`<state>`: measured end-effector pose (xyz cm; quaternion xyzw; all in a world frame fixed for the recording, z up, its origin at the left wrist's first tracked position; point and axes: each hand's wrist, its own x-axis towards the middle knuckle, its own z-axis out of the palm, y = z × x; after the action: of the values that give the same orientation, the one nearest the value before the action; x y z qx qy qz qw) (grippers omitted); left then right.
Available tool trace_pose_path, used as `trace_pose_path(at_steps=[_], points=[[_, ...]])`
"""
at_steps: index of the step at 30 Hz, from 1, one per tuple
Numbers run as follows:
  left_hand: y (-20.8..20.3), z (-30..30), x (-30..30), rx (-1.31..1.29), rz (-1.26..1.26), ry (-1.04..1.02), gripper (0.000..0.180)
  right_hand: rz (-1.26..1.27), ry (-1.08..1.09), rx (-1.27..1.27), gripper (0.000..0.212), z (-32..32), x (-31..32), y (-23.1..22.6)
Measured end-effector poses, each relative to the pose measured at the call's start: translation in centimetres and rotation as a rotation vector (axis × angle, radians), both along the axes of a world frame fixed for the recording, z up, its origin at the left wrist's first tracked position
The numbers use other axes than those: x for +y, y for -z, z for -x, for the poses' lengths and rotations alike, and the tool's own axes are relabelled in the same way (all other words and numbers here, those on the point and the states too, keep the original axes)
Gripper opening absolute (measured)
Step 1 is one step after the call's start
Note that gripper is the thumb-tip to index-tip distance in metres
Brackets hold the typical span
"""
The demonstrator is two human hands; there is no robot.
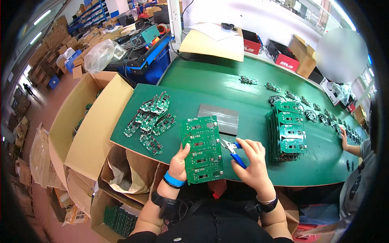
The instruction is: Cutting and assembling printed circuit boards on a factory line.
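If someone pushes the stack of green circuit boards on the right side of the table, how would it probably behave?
The stacked boards might slide apart, since their edges do not line up neatly. Each one is probably stiff: the similar panel in the left hand looks flat, gripped near one edge.

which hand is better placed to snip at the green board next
Probably the right hand: it holds the blue-handled cutters, their tips at or very near the right edge of the circuit board. The left hand is busy gripping that board's left side.
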<state>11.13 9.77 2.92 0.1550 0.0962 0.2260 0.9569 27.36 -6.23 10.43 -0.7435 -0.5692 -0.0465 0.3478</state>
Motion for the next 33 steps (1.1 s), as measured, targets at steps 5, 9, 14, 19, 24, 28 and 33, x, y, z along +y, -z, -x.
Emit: trace_pose_path(at_steps=[5,9,14,19,24,28,33], points=[[0.1,1.0,-0.6,-0.002,-0.177,0.046,0.045,0.017,0.059,-0.221,0.058,0.5,1.7,-0.3],[-1.0,1.6,-1.2,0.071,-0.249,0.061,0.045,0.038,0.06,-0.267,0.058,1.0,2.2,-0.7],[-1.5,1.9,-1.7,0.095,-0.268,0.049,0.044,0.04,0.056,-0.301,0.058,1.2,2.5,-1.0],[-1.4,2.2,-1.8,0.115,-0.304,0.064,0.044,0.07,0.05,-0.319,0.06,1.3,2.3,-1.6],[-1.5,2.3,-1.8,0.105,-0.325,0.077,0.044,0.08,0.059,-0.329,0.06,1.5,2.1,-1.8],[-1.4,2.3,-2.0,0.135,-0.372,0.048,0.043,0.088,0.059,-0.331,0.06,1.5,2.1,-1.8],[-1.3,2.4,-1.8,0.132,-0.406,0.066,0.045,0.089,0.05,-0.304,0.06,1.3,2.0,-1.5]])
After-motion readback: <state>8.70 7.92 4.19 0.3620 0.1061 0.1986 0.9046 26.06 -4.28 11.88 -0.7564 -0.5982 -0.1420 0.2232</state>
